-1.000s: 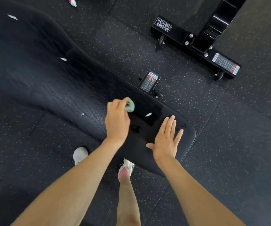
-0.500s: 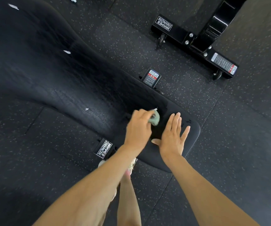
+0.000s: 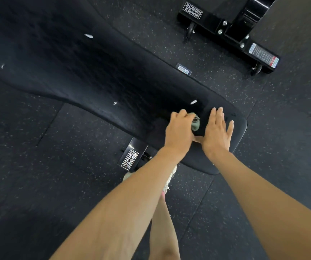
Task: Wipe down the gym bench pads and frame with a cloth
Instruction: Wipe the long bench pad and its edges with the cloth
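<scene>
Currently, the left hand (image 3: 179,132) fingers (image 3: 181,114) grip the bunched cloth (image 3: 196,123) at the bench pad (image 3: 94,76) end, right hand (image 3: 217,132) fingers (image 3: 215,114) flat alongside; white specks (image 3: 193,102) beyond the fingers and the frame (image 3: 130,156) below likely await wiping.

Speckled black rubber floor tiles (image 3: 38,184), seams showing; black wheeled equipment base (image 3: 212,25) beyond
</scene>
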`<state>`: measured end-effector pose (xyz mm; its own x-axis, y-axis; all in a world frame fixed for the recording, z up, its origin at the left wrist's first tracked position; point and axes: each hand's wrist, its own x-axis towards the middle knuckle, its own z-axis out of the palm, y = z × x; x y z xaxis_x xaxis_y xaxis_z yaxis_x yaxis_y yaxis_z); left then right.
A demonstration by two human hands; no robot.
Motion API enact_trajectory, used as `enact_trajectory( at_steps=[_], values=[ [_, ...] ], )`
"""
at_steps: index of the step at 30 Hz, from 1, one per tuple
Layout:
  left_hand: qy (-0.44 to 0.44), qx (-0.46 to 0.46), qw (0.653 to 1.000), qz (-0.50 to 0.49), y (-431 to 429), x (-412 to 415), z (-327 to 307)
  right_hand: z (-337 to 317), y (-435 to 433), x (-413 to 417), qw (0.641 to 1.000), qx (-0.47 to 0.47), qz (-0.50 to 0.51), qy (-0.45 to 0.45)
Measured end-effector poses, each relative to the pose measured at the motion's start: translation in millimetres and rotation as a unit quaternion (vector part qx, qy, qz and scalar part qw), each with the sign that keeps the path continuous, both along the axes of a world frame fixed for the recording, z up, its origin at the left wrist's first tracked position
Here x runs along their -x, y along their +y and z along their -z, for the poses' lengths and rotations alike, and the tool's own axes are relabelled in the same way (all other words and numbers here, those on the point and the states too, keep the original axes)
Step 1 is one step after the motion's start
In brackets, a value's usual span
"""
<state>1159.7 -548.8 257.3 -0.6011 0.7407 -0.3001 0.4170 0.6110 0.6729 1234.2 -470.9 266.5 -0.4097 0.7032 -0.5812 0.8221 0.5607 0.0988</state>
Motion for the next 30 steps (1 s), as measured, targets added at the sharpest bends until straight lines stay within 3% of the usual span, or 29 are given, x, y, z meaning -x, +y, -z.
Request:
enact_trajectory(
  at_steps=[3,10,15,20,23,27,30],
  values=[
    [-0.093,-0.039,0.995,-0.014,-6,8,0,-1,4,0,1.000,0.007,0.004,0.016],
    [0.082,0.001,0.977,-0.195,-59,75,1,3,4,-2,1.000,0.010,0.009,0.025],
    [0.096,-0.011,0.987,-0.128,-53,23,12,7,5,-6,0.999,0.010,0.011,0.042],
    [0.006,-0.033,0.998,-0.060,-34,-34,11,10,11,-15,0.997,0.018,-0.031,0.071],
    [-0.033,-0.040,0.996,-0.074,-40,-32,2,3,23,-24,0.993,0.044,-0.086,0.063],
    [0.062,-0.032,0.978,-0.199,-61,3,-8,-8,39,-33,0.987,0.105,-0.105,0.064],
    [0.125,0.047,0.956,-0.261,-75,21,1,-7,42,-35,0.983,0.106,-0.147,0.032]
  ],
)
